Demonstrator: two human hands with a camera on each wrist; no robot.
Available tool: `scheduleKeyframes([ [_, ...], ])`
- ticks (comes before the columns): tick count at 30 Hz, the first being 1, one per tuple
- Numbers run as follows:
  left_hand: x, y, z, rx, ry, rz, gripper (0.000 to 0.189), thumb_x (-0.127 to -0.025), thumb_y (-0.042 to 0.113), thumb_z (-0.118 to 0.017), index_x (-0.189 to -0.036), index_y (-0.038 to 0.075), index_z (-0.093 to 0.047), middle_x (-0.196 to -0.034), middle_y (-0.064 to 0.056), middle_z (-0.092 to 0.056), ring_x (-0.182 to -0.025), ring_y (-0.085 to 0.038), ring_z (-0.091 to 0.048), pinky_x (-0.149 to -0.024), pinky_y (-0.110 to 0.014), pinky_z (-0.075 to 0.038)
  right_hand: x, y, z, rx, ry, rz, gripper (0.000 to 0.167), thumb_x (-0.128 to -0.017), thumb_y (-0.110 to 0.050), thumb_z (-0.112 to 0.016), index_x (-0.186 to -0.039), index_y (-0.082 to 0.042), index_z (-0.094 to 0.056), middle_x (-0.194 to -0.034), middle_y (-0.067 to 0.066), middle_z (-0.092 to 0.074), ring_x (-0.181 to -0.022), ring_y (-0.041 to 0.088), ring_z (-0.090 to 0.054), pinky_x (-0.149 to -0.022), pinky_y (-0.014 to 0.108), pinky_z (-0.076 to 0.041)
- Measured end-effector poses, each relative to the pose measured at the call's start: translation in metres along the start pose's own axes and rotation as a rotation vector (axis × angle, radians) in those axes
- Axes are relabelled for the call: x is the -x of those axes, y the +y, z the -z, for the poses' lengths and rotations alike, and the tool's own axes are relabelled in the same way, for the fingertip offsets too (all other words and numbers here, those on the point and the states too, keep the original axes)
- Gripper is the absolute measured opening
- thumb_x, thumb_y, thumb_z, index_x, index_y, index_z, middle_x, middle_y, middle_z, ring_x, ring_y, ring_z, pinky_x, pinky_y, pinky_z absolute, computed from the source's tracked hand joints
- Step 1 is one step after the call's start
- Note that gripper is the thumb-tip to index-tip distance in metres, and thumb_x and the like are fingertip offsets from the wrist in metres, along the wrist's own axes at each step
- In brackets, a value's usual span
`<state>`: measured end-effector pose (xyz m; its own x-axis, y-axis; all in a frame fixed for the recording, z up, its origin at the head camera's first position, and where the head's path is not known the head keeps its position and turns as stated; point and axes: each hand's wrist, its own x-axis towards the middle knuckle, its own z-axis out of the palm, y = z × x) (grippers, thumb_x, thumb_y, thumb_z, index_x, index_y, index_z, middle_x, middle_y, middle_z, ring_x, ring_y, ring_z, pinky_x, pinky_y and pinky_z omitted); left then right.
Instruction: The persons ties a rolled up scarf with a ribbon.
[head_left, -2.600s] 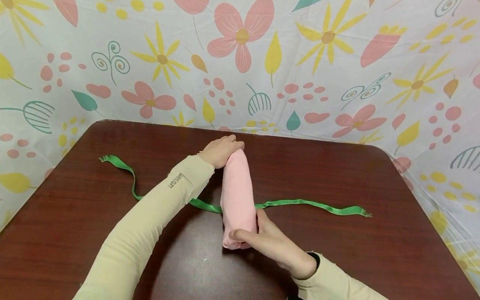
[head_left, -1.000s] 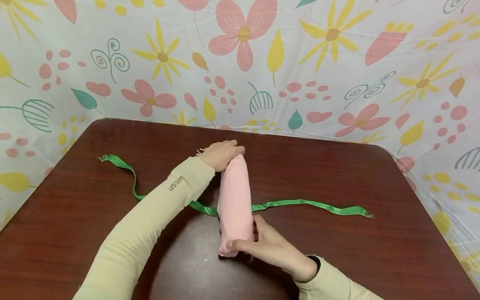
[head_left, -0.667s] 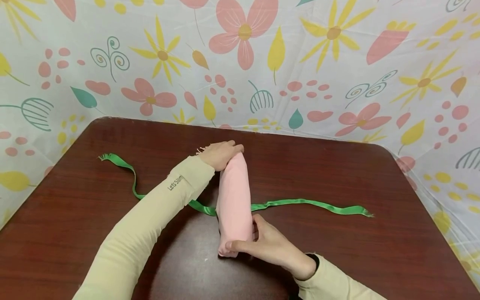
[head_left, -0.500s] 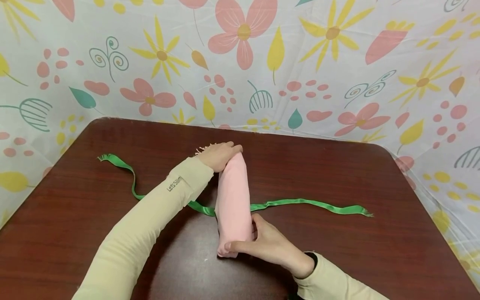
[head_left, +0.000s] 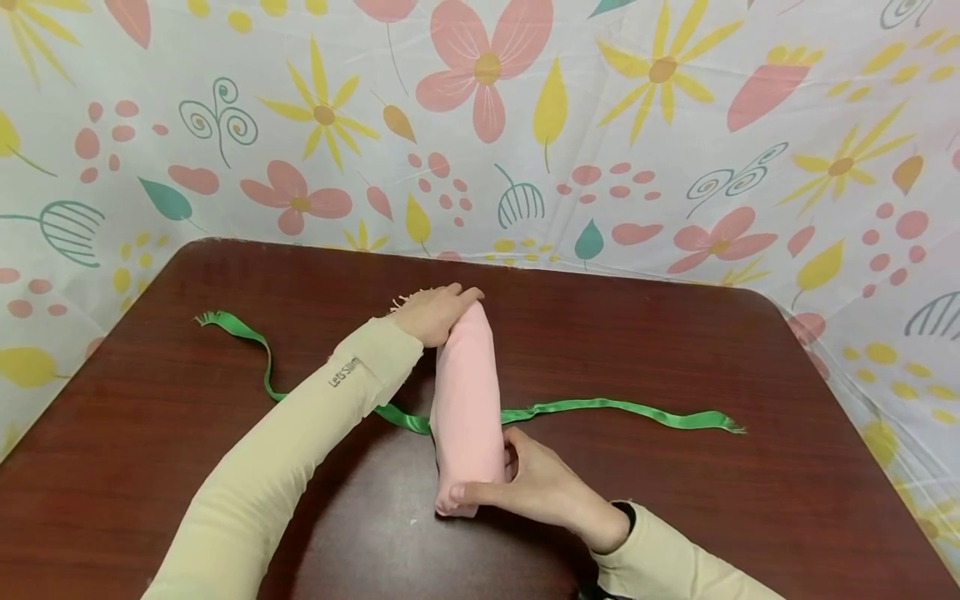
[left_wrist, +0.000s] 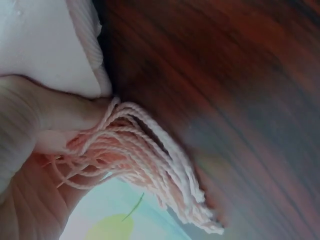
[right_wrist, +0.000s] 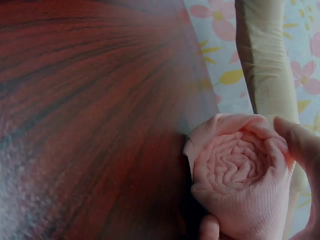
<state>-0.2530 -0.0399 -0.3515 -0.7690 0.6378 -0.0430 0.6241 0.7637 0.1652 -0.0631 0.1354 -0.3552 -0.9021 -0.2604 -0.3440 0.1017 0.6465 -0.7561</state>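
Note:
A pink scarf, rolled into a long bundle, lies across the green ribbon in the head view. My left hand grips its far end, and pink fringe hangs out past the thumb in the left wrist view. At the near end my right hand holds the roll, thumb over its top and fingers along the right side. The right wrist view shows the spiral end of the rolled scarf between thumb and a fingertip. The ribbon's middle is hidden beneath the roll.
All of this is on a dark reddish-brown wooden table with rounded far corners. A white cloth with flower and leaf prints hangs right behind the far edge. The ribbon's left part curves out beyond my left sleeve.
The scarf roll has shifted slightly toward me and to the left, with both hands keeping hold. Fringe now shows beside my left hand. During the last half second almost nothing has moved.

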Motion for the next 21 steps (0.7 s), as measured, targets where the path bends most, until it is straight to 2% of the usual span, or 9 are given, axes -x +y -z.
scheduleKeyframes([
  [5, 0.007, 0.000, 0.003, -0.039, -0.017, 0.055, 0.064, -0.087, 0.006, -0.060, -0.146, 0.005, -0.034, -0.134, -0.020, -0.050, -0.118, -0.035, -0.055, -0.089, -0.044, -0.051, -0.002, 0.003, 0.004, -0.119, -0.028, -0.007, 0.060, -0.074, -0.043, -0.079, -0.109, -0.002, -0.055, -0.079, 0.005, -0.062, -0.066, 0.015, -0.060, -0.061, 0.028, -0.049],
  [10, 0.023, -0.002, 0.007, -0.106, -0.022, 0.124, 0.062, -0.094, 0.015, -0.053, -0.149, 0.001, -0.027, -0.141, -0.022, -0.045, -0.124, -0.037, -0.050, -0.102, -0.044, -0.043, -0.004, 0.004, 0.009, -0.175, 0.014, -0.021, 0.057, -0.077, -0.042, -0.076, -0.113, -0.002, -0.055, -0.084, 0.005, -0.061, -0.074, 0.014, -0.057, -0.065, 0.026, -0.047],
  [16, 0.048, -0.005, 0.005, -0.159, 0.085, 0.129, 0.055, -0.091, 0.015, -0.059, -0.139, -0.002, -0.041, -0.126, -0.022, -0.053, -0.108, -0.036, -0.059, -0.091, -0.044, -0.049, -0.010, 0.007, 0.016, -0.256, 0.084, -0.076, 0.046, -0.087, -0.042, -0.066, -0.111, -0.004, -0.057, -0.089, 0.007, -0.063, -0.078, 0.016, -0.059, -0.067, 0.030, -0.049],
  [21, 0.067, -0.002, 0.003, -0.193, 0.197, 0.105, 0.040, -0.088, 0.013, -0.062, -0.124, -0.003, -0.051, -0.112, -0.021, -0.058, -0.095, -0.036, -0.060, -0.081, -0.045, -0.051, -0.016, 0.011, 0.020, -0.237, 0.154, -0.094, 0.043, -0.093, -0.044, -0.058, -0.110, -0.005, -0.059, -0.094, 0.008, -0.065, -0.078, 0.017, -0.061, -0.069, 0.030, -0.049],
])
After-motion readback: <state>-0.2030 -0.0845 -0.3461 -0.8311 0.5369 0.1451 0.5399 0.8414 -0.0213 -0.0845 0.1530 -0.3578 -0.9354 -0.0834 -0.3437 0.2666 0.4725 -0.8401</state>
